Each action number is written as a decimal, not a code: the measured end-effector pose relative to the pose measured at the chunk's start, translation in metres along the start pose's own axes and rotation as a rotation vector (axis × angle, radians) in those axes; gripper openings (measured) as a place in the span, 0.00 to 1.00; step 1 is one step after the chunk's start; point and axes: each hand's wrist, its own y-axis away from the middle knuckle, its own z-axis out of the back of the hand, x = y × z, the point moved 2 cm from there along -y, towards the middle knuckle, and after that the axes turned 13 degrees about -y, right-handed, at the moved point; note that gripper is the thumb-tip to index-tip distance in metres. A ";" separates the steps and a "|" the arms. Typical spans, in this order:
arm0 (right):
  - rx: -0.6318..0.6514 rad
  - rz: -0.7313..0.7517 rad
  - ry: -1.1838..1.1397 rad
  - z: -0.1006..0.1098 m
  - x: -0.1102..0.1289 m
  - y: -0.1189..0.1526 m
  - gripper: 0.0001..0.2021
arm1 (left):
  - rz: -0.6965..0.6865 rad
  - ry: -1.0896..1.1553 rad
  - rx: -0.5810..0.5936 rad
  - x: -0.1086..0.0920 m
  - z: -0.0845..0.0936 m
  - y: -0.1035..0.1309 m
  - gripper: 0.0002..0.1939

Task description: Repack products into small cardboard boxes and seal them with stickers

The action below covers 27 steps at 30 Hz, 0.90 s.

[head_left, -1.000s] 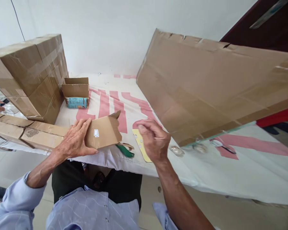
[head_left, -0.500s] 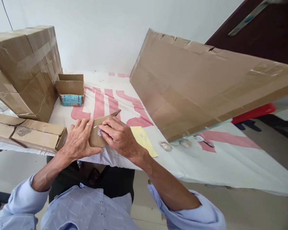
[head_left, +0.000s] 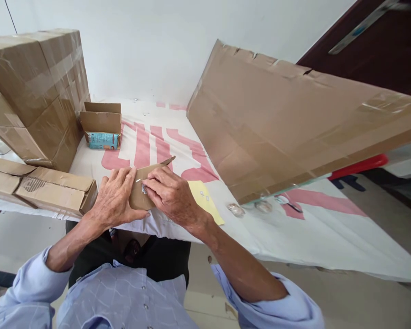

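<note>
A small brown cardboard box lies near the front edge of the cloth-covered table, a flap raised at its far right corner. My left hand holds its left end, fingers stretched over the top and thumb along the near side. On the box's top, my right hand has its fingers pinched together at a small white and dark sticker, partly hidden by the fingertips. Beside my right wrist lies a yellow sheet with a few small stickers on it.
An open carton with blue packs stands behind on the left. Closed boxes line the front left edge, below a taped stack. A large cardboard panel leans at right; clear tape rolls lie before it.
The view has shifted slightly. Both hands stay on the box, and the right fingertips now cover a little more of the sticker.
</note>
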 end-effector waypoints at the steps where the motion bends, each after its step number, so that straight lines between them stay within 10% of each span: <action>1: -0.001 0.004 0.006 0.000 0.000 0.000 0.14 | 0.001 -0.004 0.005 0.000 0.000 0.000 0.60; 27: 0.139 0.052 0.033 -0.007 -0.014 -0.010 0.14 | 0.008 -0.075 0.070 -0.009 0.006 -0.001 0.58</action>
